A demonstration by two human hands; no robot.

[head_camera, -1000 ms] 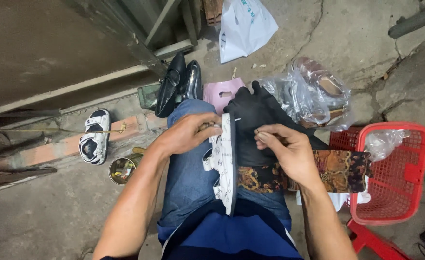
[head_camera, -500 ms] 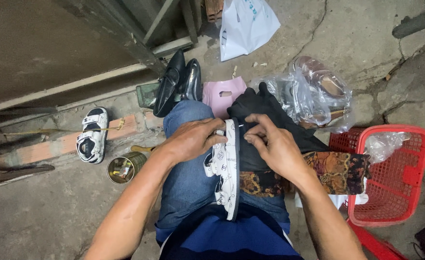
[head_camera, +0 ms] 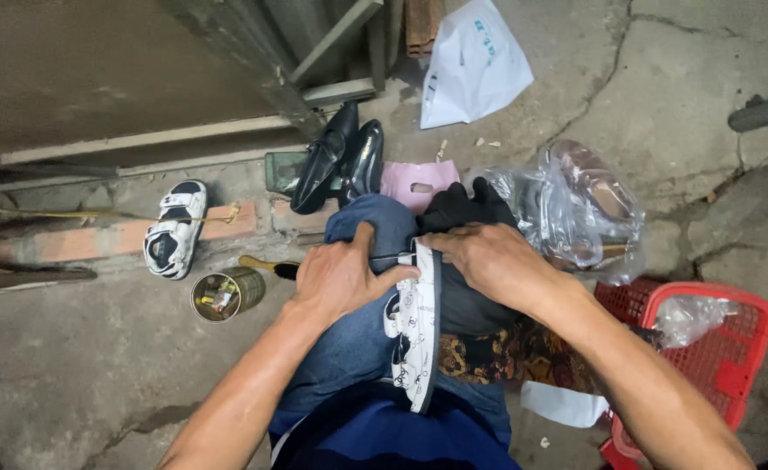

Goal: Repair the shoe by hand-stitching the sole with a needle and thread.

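Both hands (head_camera: pixel 342 277) press flat white patterned sandal (head_camera: pixel 417 344).

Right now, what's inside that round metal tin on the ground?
The round metal tin lies tipped, its open mouth showing small yellowish and reddish bits, too small to identify. Whatever lies deeper is hidden by its wall.
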